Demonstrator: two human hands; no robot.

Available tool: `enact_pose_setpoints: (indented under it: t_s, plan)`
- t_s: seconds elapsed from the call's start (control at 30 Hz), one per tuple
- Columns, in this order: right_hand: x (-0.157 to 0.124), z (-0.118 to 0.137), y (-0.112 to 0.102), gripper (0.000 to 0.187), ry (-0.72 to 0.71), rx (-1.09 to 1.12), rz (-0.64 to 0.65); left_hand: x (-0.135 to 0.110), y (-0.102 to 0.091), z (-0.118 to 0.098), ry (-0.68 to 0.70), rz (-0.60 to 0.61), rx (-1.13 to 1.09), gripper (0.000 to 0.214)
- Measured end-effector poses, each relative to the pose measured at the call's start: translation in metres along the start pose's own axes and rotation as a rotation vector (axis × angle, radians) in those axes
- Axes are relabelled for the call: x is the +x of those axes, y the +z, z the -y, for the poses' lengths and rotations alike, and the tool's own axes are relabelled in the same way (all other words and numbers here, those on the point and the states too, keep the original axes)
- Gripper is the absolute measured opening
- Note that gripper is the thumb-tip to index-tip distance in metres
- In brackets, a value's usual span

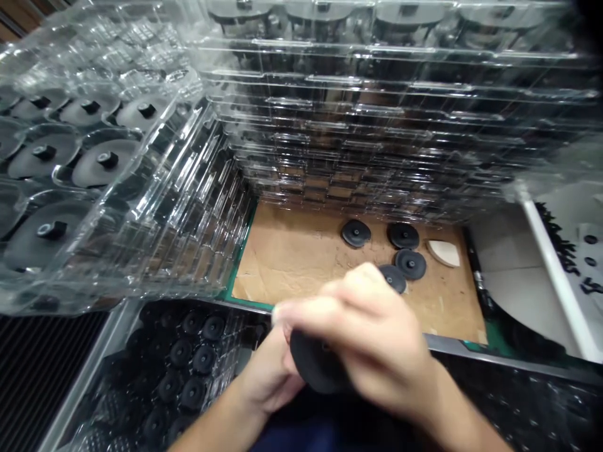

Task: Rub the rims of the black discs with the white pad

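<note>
A round black disc [313, 367] with a small raised hub is held up between my two hands, close to my body. My left hand [271, 370] grips its left edge from below, its fingers partly hidden. Over the disc's top and right side curls my right hand [377, 339], blurred by motion, with its thumb side covering part of the face. Just beyond, on a brown cardboard sheet [292, 251], lie several like discs, among them one black disc [355, 233] apart and another disc [410, 263] touching its neighbours. A pale wedge-shaped piece [443, 252] rests at their right.
Tall stacks of clear plastic trays [330, 125] wall off the back, and more stacked trays [155, 207] with grey discs stand at left. Below the table edge, a lower tray [188, 358] contains several black discs. A white bin [513, 251] is on the right.
</note>
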State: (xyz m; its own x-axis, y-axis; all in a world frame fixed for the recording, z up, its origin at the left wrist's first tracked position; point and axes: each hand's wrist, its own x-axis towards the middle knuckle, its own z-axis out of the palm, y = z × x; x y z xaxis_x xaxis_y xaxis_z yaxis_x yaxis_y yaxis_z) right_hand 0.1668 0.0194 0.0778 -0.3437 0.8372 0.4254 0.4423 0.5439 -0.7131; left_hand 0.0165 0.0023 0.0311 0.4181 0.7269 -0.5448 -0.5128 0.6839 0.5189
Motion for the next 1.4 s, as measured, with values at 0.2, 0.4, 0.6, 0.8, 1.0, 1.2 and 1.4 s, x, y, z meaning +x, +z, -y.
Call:
enact_pose_setpoints:
  t_s: [0.2, 0.4, 0.6, 0.8, 1.0, 1.2, 1.4]
  plan:
    - [-0.025, -0.052, 0.02, 0.025, 0.587, -0.005, -0.06, 0.001, -0.006, -0.008, -0.049, 0.275, -0.239, 0.041]
    - [-0.072, -0.055, 0.056, 0.025, 0.577, 0.07, 0.159, 0.003, -0.016, -0.01, -0.02, 0.282, -0.301, 0.043]
    - [-0.047, -0.03, 0.012, 0.02, 0.632, -0.057, -0.062, 0.005, -0.014, -0.013, -0.017, 0.306, -0.241, 0.041]
    - [-0.007, 0.009, 0.006, 0.027, 0.022, -0.155, -0.012, 0.006, -0.018, -0.006, -0.003, 0.16, -0.122, 0.062]
    - [-0.009, 0.007, 0.012, 0.028, 0.09, -0.277, 0.035, 0.005, -0.02, -0.003, 0.092, 0.032, -0.054, 0.06]
    - [-0.037, 0.023, 0.023, 0.027, 0.182, -0.226, -0.159, 0.012, -0.018, -0.004, 0.252, 0.102, -0.054, 0.063]
    - [-0.076, -0.001, 0.009, 0.015, 0.66, 0.245, -0.28, 0.009, -0.012, -0.005, 0.294, 0.156, -0.08, 0.057]
